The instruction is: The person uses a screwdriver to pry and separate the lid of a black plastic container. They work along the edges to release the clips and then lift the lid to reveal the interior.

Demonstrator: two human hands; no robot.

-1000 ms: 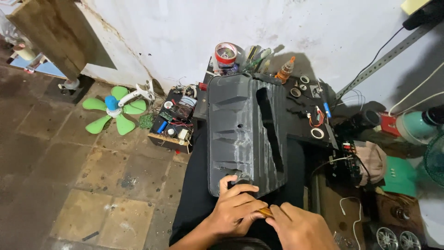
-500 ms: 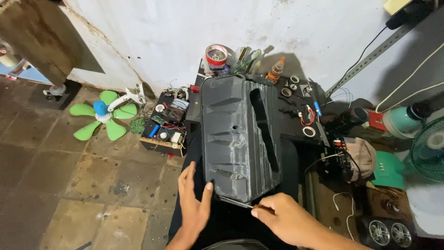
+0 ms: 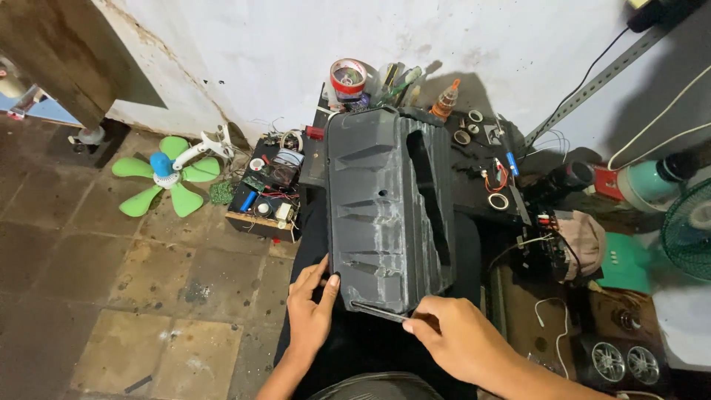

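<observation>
At frame centre the large dark-grey ribbed plastic housing [image 3: 389, 207] lies lengthwise; the left hand [image 3: 309, 311] braces its corner with spread grip, the right hand [image 3: 455, 342] pinches a thin metal tool [image 3: 378, 312] that could slip along the lower edge

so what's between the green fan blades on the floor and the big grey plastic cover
In the head view, an open wooden box of electronic parts sits on the floor between the green fan blades and the grey plastic cover, against the cover's left side.
</observation>
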